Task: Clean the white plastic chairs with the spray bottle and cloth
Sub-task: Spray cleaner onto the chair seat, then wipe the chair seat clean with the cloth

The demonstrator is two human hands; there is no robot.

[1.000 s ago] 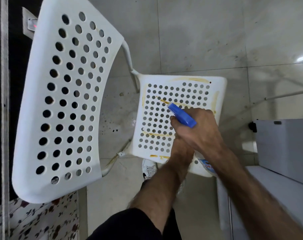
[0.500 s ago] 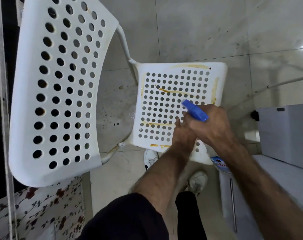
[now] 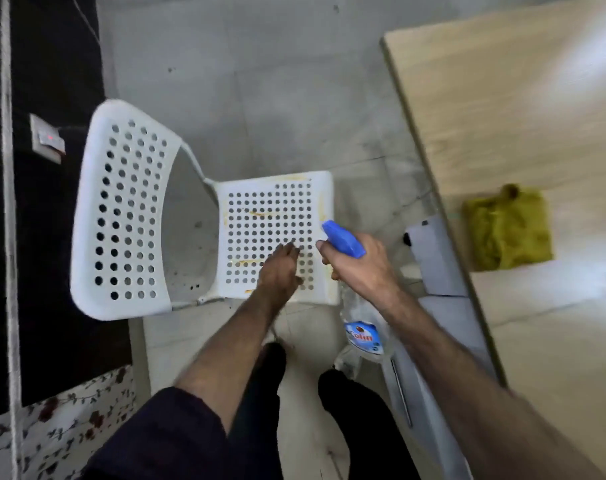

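Note:
A white plastic chair (image 3: 128,216) with a perforated back and seat stands on the tiled floor below me. Its seat (image 3: 270,216) carries yellowish streaks. My right hand (image 3: 360,268) grips a clear spray bottle (image 3: 360,327) with a blue trigger head, held over the seat's right edge with the nozzle pointing toward the seat. My left hand (image 3: 280,268) lies on the seat's near part with its fingers stretched forward. A yellow-green cloth (image 3: 509,230) lies folded on the wooden table at the right, away from both hands.
A light wooden table (image 3: 502,116) fills the right side. A grey-white piece of furniture (image 3: 436,258) stands between chair and table. A dark wall with a switch plate (image 3: 46,140) is at the left. My legs stand just behind the chair.
The view has pulled back and up, so the chair looks smaller and the table with the cloth has come into view. My right hand and bottle have shifted right, off the seat's middle.

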